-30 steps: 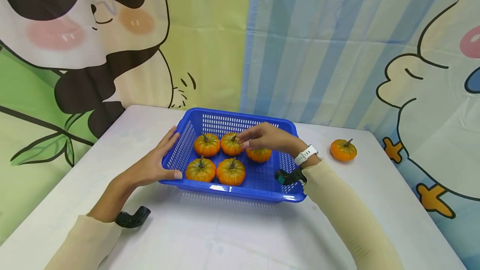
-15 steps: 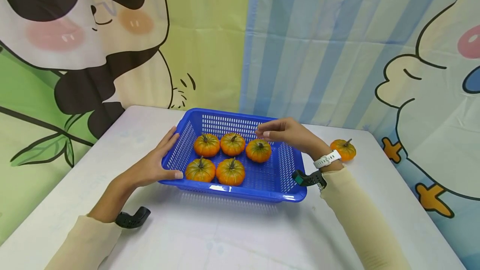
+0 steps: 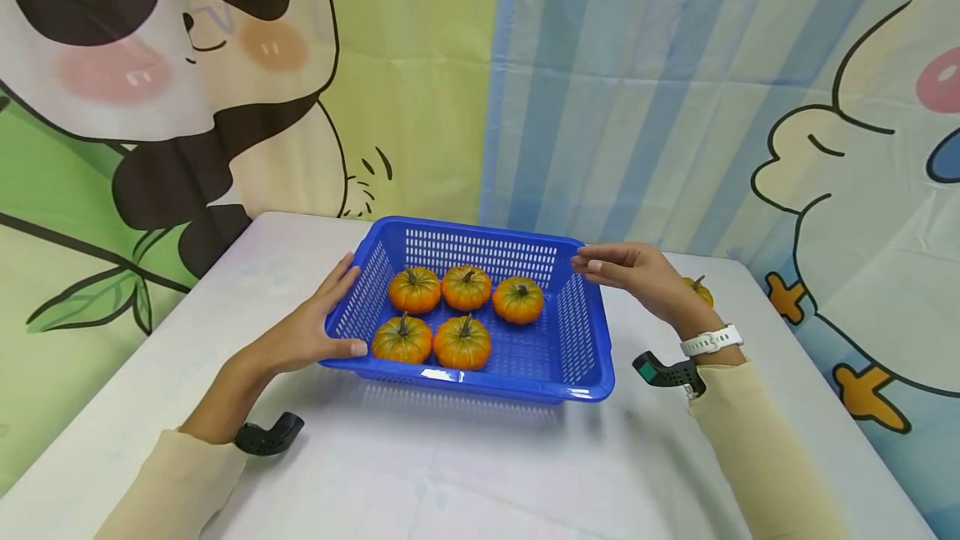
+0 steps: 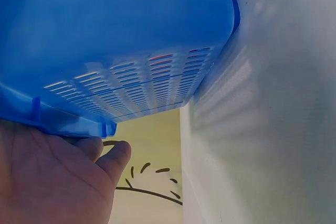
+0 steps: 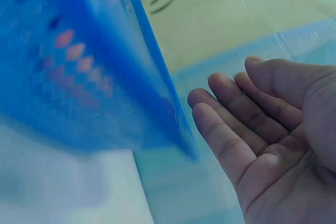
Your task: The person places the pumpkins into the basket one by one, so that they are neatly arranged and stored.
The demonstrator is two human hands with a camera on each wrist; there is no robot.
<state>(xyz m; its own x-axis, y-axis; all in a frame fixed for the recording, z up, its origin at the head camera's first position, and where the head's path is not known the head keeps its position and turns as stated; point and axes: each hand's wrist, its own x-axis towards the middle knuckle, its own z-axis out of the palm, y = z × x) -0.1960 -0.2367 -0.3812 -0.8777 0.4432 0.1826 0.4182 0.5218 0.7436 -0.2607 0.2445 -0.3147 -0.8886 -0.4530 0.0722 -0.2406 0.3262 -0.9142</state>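
A blue plastic basket (image 3: 487,384) with slotted sides stands on the table. Several small orange pumpkins (image 3: 518,301) lie inside it, two in front and three behind. My left hand (image 3: 315,325) rests against the basket's left end, fingers extended along the rim and thumb at the front corner. In the left wrist view its palm (image 4: 52,177) lies by the rim. My right hand (image 3: 637,273) hovers by the basket's back right corner, holding nothing. Its loosely bent fingers (image 5: 223,142) show apart from the basket in the right wrist view.
Another pumpkin (image 3: 702,292) is on the table to the right, mostly hidden behind my right wrist. The white table (image 3: 420,473) reaches back to a printed curtain (image 3: 600,107) with cartoon animals. Each wrist wears a black strap.
My right hand has moved right, from above the pumpkins to the basket's right end, uncovering the back right pumpkin. The left hand and the basket have stayed in place.
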